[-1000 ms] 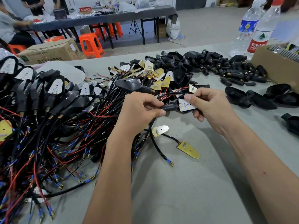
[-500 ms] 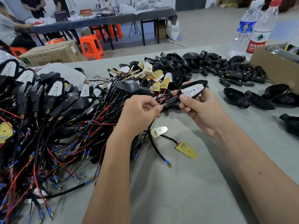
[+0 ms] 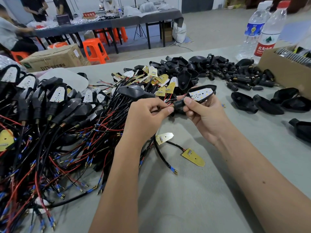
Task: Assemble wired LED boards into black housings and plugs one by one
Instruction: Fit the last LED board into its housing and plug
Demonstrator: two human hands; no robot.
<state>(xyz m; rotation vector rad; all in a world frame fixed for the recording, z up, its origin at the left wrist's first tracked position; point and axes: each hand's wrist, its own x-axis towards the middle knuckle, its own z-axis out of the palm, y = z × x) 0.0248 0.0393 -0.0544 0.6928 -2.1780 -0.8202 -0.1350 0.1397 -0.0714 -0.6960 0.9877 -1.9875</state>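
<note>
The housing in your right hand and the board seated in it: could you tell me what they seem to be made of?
Housing: apparently moulded black plastic, semi-gloss, with soft highlights along its rim. LED board: looks like a white-coated circuit board, matte, dotted with small yellow LED chips.

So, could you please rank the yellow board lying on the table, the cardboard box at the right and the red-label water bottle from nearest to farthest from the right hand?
1. Yellow board, on the table just below the right hand.
2. Cardboard box, at the right edge.
3. Water bottle, far right, behind the box.

Head-worn camera looks forward and down, close over the table [image 3: 193,190].
</note>
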